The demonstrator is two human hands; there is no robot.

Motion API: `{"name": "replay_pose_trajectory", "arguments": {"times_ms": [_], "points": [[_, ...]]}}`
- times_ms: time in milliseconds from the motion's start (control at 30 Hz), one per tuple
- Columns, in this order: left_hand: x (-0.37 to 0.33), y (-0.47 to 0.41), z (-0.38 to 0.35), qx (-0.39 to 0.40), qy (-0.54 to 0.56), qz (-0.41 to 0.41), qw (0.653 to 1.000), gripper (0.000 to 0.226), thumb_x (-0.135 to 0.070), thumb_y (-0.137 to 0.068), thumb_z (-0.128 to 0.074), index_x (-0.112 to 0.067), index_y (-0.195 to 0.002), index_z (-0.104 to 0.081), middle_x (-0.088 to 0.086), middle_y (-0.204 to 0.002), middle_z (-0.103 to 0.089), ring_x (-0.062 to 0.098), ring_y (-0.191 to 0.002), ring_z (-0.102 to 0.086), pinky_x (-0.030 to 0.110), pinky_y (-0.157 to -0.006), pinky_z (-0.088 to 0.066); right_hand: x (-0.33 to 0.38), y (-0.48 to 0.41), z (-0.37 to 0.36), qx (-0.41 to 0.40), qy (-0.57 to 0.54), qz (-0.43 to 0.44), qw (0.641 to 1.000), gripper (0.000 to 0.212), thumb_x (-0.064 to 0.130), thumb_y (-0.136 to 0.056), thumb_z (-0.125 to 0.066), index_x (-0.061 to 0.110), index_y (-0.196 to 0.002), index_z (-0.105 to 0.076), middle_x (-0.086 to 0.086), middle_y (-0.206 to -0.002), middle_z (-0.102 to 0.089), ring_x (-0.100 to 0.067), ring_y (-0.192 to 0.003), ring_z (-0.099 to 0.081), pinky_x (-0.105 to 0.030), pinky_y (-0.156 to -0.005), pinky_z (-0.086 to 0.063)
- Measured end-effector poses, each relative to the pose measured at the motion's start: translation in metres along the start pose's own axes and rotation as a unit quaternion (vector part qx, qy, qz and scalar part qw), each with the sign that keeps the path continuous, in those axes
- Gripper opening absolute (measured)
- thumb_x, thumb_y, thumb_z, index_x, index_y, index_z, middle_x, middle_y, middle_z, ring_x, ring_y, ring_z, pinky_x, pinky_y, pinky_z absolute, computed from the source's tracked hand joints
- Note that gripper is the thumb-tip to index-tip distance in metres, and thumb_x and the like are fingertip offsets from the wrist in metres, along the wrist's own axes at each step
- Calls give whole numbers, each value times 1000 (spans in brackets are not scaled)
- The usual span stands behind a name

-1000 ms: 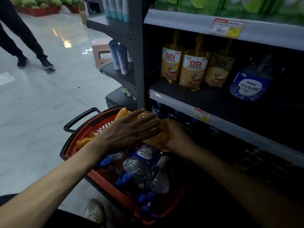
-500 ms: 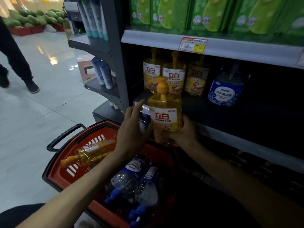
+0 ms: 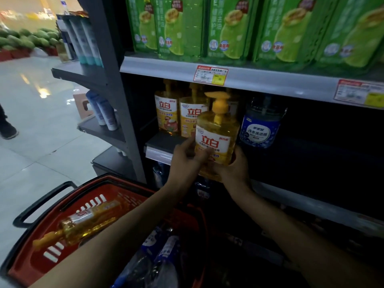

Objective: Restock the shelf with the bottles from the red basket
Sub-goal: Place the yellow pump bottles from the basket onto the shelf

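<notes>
Both hands hold a yellow pump bottle (image 3: 217,134) upright at the front edge of the middle shelf (image 3: 164,149). My left hand (image 3: 188,161) grips its left side and my right hand (image 3: 233,169) cups its base and right side. Behind it stand two matching yellow bottles (image 3: 167,113) and, to the right, a blue-labelled clear bottle (image 3: 260,126). Below, the red basket (image 3: 62,246) holds another yellow bottle (image 3: 83,221) lying on its side and several clear blue-capped bottles (image 3: 158,256).
Green refill packs (image 3: 228,28) fill the shelf above, with price tags (image 3: 209,74) on its rail. The grey upright (image 3: 112,80) separates an end rack with white tubes (image 3: 104,111). A person's shoe (image 3: 7,129) is on the tiled floor at left.
Both hands lifted the yellow bottle out of the basket, turned it upright, and raised it to the middle shelf's edge. The person on the left walked further out of view.
</notes>
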State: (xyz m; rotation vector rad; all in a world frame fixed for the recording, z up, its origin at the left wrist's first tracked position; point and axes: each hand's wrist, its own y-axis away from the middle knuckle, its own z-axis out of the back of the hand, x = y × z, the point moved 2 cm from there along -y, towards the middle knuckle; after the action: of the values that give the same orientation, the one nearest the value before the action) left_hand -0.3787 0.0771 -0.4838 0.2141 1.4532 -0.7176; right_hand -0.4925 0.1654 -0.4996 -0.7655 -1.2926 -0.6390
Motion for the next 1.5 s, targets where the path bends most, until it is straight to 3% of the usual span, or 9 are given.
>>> {"name": "replay_pose_trajectory", "arguments": {"times_ms": [133,367,500,633,867,1000,1100,1333,1500], "points": [[-3,-25,-16,-9,-19,-23,1000,54,-60,-80,-80,-34,-126,-68,-2,-125,-70,12,-114,-69,40,-92,-61,0,-18,-1,-51,-31,4,998,58,6,-72,-89,23,-119,-61,9,-102,-69,7,-86,-61,-5,-60,-50],[5,-48,-35,-5,42,-27,999,47,-38,-82,-83,-19,-123,-70,-5,-115,-76,10,-108,-72,43,-91,-61,-8,-41,-9,-130,16,15,991,55,21,-75,-86,27,-125,-62,7,-111,-68,-13,-101,-65,-34,-85,-57],[15,-56,-43,-12,71,-6,997,47,-37,-82,-82,-20,-124,-68,-5,-117,-75,10,-111,-70,45,-95,-60,-10,-52,-10,-154,83,28,984,62,30,-78,-83,31,-134,-55,2,-127,-59,-10,-109,-56,-27,-86,-53],[22,-69,-50,-23,75,7,997,44,-37,-80,-84,-24,-120,-70,-8,-115,-75,8,-109,-70,44,-93,-60,-17,-65,-12,-185,161,8,969,65,41,-80,-76,33,-139,-51,-7,-132,-55,-27,-117,-59,-42,-96,-53],[26,-86,-65,-83,76,24,993,48,-27,-77,-89,-27,-117,-62,-14,-108,-71,-8,-98,-66,30,-88,-61,-14,-80,-21,-227,115,41,966,52,32,-88,-74,23,-136,-54,1,-127,-68,-18,-115,-65,-28,-88,-52],[28,-100,-68,-94,91,30,991,56,-24,-77,-89,-25,-123,-58,-13,-109,-70,-1,-101,-68,33,-88,-62,-12,-82,-25,-231,82,63,967,60,21,-88,-76,17,-139,-45,-2,-129,-66,-16,-115,-63,-27,-91,-51],[33,-109,-68,-100,94,23,990,54,-24,-77,-89,-25,-121,-58,-8,-110,-73,6,-102,-71,38,-88,-62,-16,-88,-25,-238,76,87,964,47,10,-86,-73,14,-127,-49,-5,-119,-67,-20,-108,-66,-34,-89,-55],[40,-119,-68,-65,55,-6,996,51,-38,-75,-84,-20,-120,-67,-6,-111,-76,8,-104,-71,42,-87,-62,-28,-90,-33,-219,39,104,969,49,14,-87,-75,12,-124,-45,-8,-125,-63,-18,-114,-65,-33,-92,-58],[43,-116,-64,-38,47,-34,998,44,-22,-84,-79,-19,-125,-65,-5,-118,-73,8,-113,-68,39,-95,-59,-27,-91,-36,-195,53,101,974,57,16,-82,-80,15,-125,-41,-9,-130,-55,-19,-117,-60,-31,-93,-57]]}}
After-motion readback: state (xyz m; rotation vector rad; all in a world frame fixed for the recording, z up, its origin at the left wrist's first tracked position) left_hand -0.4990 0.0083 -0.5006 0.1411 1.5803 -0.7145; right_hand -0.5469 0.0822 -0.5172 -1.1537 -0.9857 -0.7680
